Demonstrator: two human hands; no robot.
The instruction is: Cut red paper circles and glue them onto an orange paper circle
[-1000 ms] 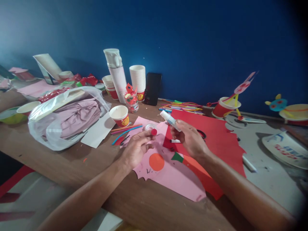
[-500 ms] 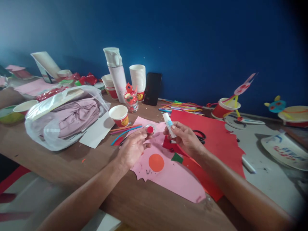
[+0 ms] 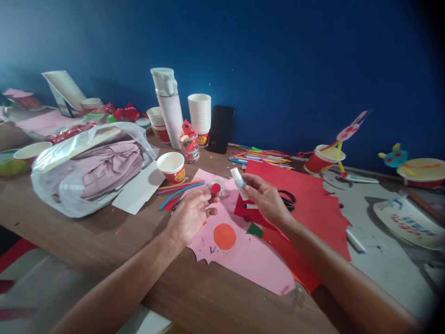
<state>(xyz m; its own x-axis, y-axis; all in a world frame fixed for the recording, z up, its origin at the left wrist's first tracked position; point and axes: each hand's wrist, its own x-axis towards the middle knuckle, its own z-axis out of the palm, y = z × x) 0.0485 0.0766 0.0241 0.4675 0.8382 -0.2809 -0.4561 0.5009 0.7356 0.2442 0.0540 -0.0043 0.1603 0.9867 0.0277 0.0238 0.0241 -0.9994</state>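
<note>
Bench entry: we recorded the left hand raised just above the pink paper sheet, with thumb and forefinger closed on a small red disc. The disc sat over the far edge of that sheet, in front of a clear round item we could not identify. The right hand was wrapped around a white glue stick, which tilted up and to the left. Its tip was near the disc but apart from it. On the pink sheet below the hands we noted an orange paper circle, with a green paper triangle just beside it. A large red paper sheet lay under the right forearm, and black scissors rested on it. Left of the hands, on the wooden table, we logged a red-and-white paper cup and a clear plastic bag of mauve cloth. At the blue wall stood a white flask, a stack of paper cups and a black phone, with coloured straws lying close by.
</note>
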